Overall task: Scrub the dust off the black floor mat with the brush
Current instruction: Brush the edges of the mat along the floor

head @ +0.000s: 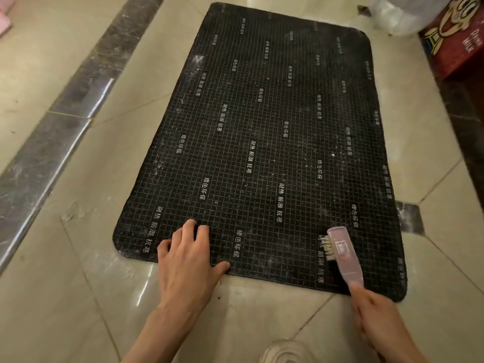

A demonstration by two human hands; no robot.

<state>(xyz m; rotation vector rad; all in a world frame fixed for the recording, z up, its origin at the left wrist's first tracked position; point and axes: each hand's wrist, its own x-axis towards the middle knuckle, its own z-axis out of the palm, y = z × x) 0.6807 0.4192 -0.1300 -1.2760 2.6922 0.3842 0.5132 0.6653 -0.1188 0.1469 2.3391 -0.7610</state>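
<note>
The black floor mat (262, 153) bore repeated white Chinese print: "绿色环保" and "耐热 防潮 抗寒". The far-right red box (455, 45) read "MILK".

Red carton (455, 40) and white coil (284, 353) cropped by frame edges; right hand (377, 318) motion-blurred.

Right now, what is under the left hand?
The left hand lies flat on the black floor mat's near edge, heel over the tiled floor. The grid and print beneath it are covered.
</note>
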